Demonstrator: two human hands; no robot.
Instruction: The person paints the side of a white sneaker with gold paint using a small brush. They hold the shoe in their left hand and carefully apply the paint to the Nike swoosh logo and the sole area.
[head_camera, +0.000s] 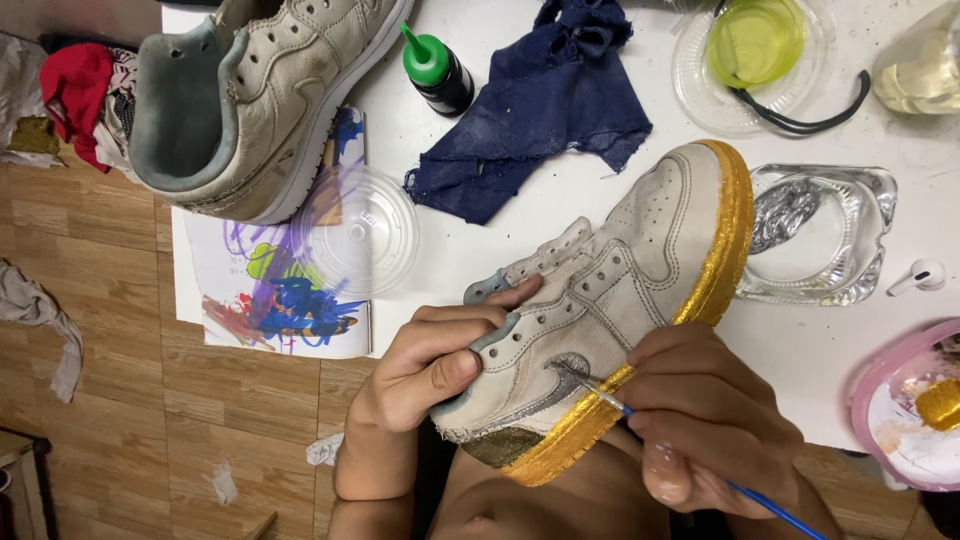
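My left hand (430, 365) grips a white sneaker (610, 290) by its collar and heel, holding it on its side over the white table's front edge. The shoe's sole (720, 250) is painted gold, and a gold patch covers the heel. My right hand (700, 420) pinches a thin blue-handled paintbrush (640, 415). Its tip rests on the silver-grey curved emblem (555, 395) on the shoe's side.
A second unpainted sneaker (250, 100) lies at the top left beside a clear plastic lid (355, 230) and a paint-smeared paper (275, 300). Further along lie a green-capped bottle (440, 70), a blue rag (550, 110), a clear dish of silver paint (815, 235), a pink plate with gold paint (910, 410), a yellow-green cup (755, 40) and an earbud (920, 277).
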